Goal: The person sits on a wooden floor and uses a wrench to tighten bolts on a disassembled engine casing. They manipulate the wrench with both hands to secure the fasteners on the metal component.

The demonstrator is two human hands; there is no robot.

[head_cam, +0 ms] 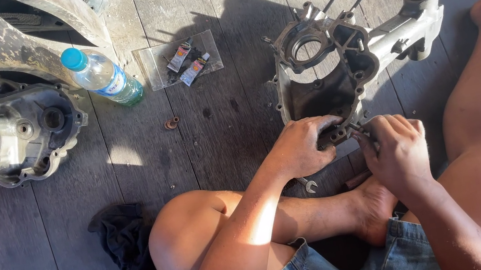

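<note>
Evidently, a grey cast-aluminium engine crankcase half [340, 64] on the plank floor is being worked at its near edge: the left hand [302, 147] is clamped on that rim, the right hand [396, 150] closed around a slim metal tool [360, 131]. Steady bracing is judged necessary next.

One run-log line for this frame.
left hand: steadies engine case | right hand: grips thin tool at case edge | wrench: floor

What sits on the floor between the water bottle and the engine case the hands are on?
In the head view, between the water bottle and the engine case lies a clear plastic sheet carrying two small tubes. A small copper washer lies just below, on the wooden floor.
</note>
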